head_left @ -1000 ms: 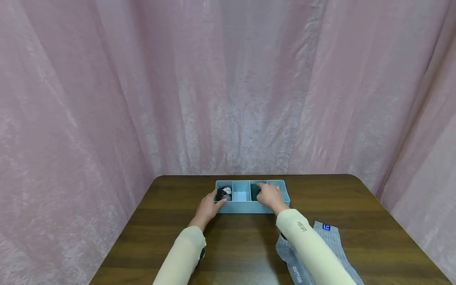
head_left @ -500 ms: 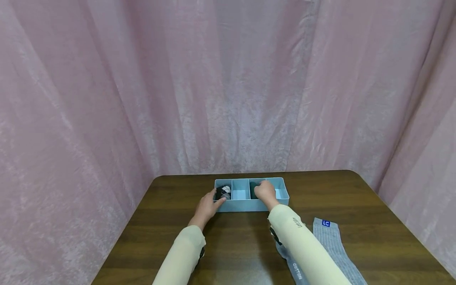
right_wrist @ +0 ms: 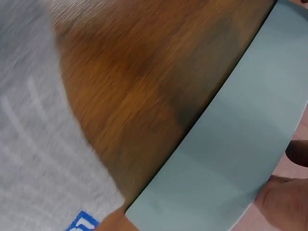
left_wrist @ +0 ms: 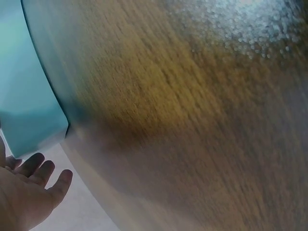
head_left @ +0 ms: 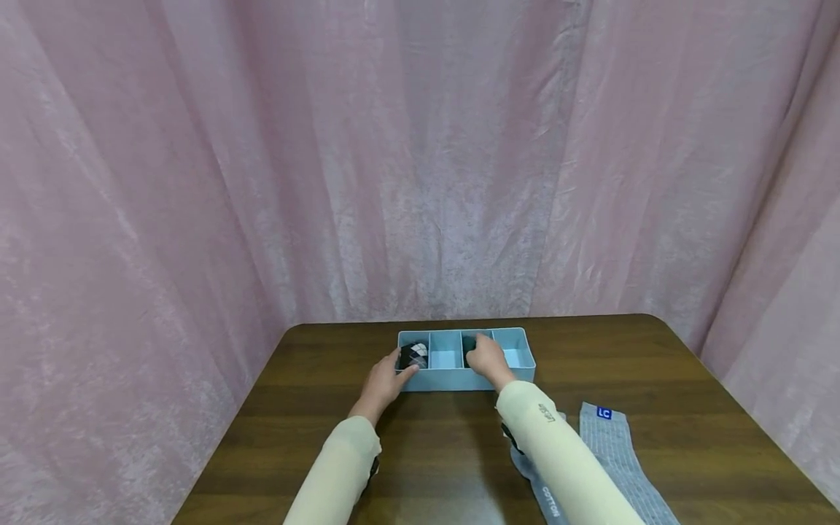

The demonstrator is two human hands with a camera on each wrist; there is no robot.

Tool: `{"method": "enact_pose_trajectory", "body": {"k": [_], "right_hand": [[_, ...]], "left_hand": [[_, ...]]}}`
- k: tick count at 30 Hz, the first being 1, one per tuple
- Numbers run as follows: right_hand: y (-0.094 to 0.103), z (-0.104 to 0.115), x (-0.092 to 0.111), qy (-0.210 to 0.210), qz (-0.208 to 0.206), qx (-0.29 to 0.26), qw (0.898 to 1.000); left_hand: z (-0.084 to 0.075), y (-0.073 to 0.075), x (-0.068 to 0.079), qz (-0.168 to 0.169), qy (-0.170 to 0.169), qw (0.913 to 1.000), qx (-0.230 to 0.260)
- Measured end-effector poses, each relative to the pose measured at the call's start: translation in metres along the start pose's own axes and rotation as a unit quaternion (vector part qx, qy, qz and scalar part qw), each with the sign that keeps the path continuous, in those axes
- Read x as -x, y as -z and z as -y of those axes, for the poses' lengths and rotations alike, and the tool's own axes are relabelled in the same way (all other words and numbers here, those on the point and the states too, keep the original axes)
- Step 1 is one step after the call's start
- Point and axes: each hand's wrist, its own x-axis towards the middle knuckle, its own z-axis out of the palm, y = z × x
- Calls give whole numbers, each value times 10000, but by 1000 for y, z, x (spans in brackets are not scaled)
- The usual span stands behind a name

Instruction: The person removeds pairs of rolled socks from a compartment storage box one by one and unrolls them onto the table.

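Note:
A light blue box (head_left: 453, 380) with several compartments stands near the table's far edge. My left hand (head_left: 383, 383) rests at its left end, thumb by the front rim; in the left wrist view the fingers (left_wrist: 45, 171) spread loosely beside the box's corner. A black-and-white argyle sock (head_left: 415, 355) lies in the leftmost compartment. My right hand (head_left: 491, 359) reaches over the front wall into the third compartment, at a dark green sock (head_left: 468, 346). Its fingertips are hidden there, so I cannot tell whether they pinch it. The second and rightmost compartments show bare bottoms.
Grey ribbed socks lie on the brown wooden table (head_left: 446, 452) at the right, partly under the right forearm. One sock (head_left: 607, 441) has a blue LC label; another (head_left: 543, 492) reads COTTON. A pink curtain (head_left: 420, 160) hangs behind the table.
My right hand has drawn slightly left and its fingers have sunk deeper into the third compartment at the dark green sock. The left hand keeps its place at the box's end.

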Motion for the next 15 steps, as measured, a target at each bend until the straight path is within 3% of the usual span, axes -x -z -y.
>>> {"method": "enact_pose_trajectory", "body": {"k": [5,12,15], "right_hand": [[-7,0,-2,-164,-242,298,9991],[-23,3,8,390,-1222,1050,9862],[-25,6,7,368,-1378,1218,9822]], "left_hand": [[1,-1,3,26,45,10000,81],[1,0,10,12,21,9999,126],[2,1,10,-29,-29,9999,110]]}}
